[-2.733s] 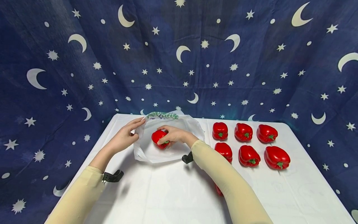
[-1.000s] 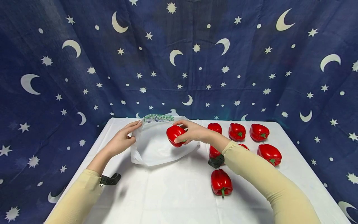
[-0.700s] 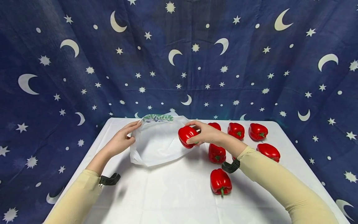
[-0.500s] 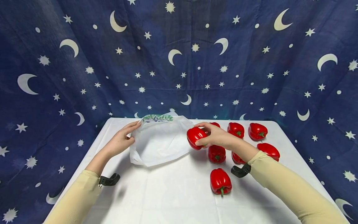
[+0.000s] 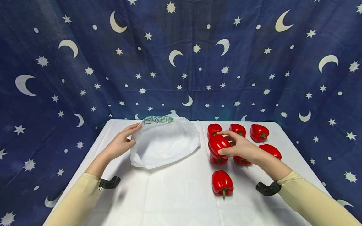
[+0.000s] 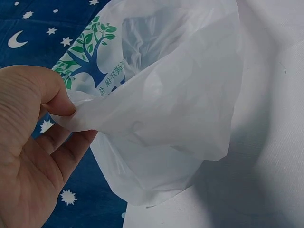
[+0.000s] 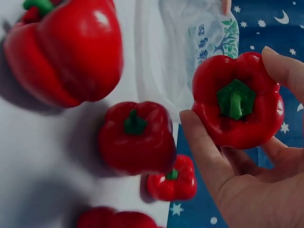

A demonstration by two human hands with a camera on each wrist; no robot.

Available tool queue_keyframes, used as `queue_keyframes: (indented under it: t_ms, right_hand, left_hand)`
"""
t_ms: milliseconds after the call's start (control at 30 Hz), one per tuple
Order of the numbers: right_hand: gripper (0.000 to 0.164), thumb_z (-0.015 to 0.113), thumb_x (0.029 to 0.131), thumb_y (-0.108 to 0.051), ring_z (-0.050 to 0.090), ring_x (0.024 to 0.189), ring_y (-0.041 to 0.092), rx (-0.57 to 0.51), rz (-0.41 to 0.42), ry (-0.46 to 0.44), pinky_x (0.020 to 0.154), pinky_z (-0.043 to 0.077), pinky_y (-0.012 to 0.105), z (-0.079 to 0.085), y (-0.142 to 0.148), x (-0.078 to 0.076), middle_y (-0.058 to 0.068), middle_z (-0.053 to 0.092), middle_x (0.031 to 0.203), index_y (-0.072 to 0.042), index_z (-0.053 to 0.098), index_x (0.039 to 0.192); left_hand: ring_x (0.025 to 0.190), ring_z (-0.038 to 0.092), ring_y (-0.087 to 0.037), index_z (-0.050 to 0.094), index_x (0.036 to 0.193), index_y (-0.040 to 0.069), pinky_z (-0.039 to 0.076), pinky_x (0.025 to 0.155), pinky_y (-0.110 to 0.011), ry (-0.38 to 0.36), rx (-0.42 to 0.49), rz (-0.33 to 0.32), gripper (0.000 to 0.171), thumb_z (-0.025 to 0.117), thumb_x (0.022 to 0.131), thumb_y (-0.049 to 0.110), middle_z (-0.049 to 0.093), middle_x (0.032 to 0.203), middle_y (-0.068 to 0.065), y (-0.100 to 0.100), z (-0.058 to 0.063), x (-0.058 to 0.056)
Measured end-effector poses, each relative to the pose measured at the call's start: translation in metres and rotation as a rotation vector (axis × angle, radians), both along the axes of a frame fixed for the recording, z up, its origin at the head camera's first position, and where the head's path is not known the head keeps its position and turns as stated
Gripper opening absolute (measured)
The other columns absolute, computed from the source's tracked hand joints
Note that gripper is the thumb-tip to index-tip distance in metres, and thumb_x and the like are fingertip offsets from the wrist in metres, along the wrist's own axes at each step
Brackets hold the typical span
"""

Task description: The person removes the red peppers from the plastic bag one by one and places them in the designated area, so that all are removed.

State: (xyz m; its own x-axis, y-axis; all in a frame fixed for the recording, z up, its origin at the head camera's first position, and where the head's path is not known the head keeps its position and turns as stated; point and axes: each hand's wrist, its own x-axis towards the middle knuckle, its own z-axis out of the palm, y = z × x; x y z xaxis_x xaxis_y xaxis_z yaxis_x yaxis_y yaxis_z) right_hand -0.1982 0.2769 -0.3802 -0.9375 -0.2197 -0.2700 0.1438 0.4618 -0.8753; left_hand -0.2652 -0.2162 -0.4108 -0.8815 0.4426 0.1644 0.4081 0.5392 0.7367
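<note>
My left hand [image 5: 121, 143] pinches the edge of a white plastic bag [image 6: 166, 104] between thumb and fingers. The bag lies with its mouth spread toward me, and a green tree print shows at its top rim. In my right hand [image 5: 240, 146] is a red bell pepper [image 7: 237, 100], gripped between thumb and fingers, its green stem facing the wrist camera. That pepper hangs over the left column of peppers, partly covering one bell pepper [image 5: 217, 159] beneath it. No pepper shows inside the bag's visible part.
Several more red bell peppers lie on the white table [image 5: 175, 194] at the right, among them a front one [image 5: 222, 182], a back right one [image 5: 258, 132] and another below it [image 5: 270, 151]. A dark blue moon-and-star cloth [image 5: 181, 62] hangs behind.
My right hand has carried the pepper out of the bag and to the right, above the pepper rows. My left hand keeps its hold on the bag's edge.
</note>
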Motion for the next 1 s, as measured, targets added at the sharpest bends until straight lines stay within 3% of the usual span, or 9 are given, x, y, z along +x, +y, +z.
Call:
queue_keyframes:
  t_ms: [300, 700, 1000]
  right_hand:
    - [0.093, 0.089, 0.078, -0.029, 0.038, 0.133, 0.048, -0.008, -0.054, 0.009, 0.086, 0.056, 0.052, 0.0, 0.031, 0.033, 0.023, 0.038, 0.15, -0.019, 0.037, 0.156]
    - [0.086, 0.084, 0.084, -0.022, 0.049, 0.12, 0.04, -0.059, -0.11, 0.014, 0.081, 0.058, 0.046, -0.009, 0.062, 0.069, 0.027, 0.045, 0.14, -0.01, 0.037, 0.154]
    - [0.091, 0.082, 0.086, -0.018, 0.045, 0.123, 0.044, -0.069, -0.162, -0.108, 0.084, 0.058, 0.048, -0.025, 0.079, 0.093, 0.032, 0.033, 0.145, -0.004, 0.026, 0.157]
  left_hand:
    - [0.144, 0.036, -0.031, 0.038, 0.159, 0.011, 0.046, 0.084, -0.033, 0.0, -0.012, 0.0, 0.069, 0.049, 0.093, -0.007, 0.027, 0.166, -0.007, 0.002, 0.002, 0.0]
    - [0.145, 0.034, -0.026, 0.038, 0.159, 0.014, 0.047, 0.087, -0.031, -0.007, -0.024, 0.015, 0.069, 0.049, 0.094, -0.004, 0.027, 0.166, -0.002, 0.001, 0.002, 0.002]
    - [0.145, 0.035, -0.031, 0.038, 0.159, 0.01, 0.046, 0.086, -0.031, -0.002, -0.017, 0.009, 0.069, 0.05, 0.093, -0.006, 0.027, 0.166, -0.008, 0.0, 0.003, 0.002]
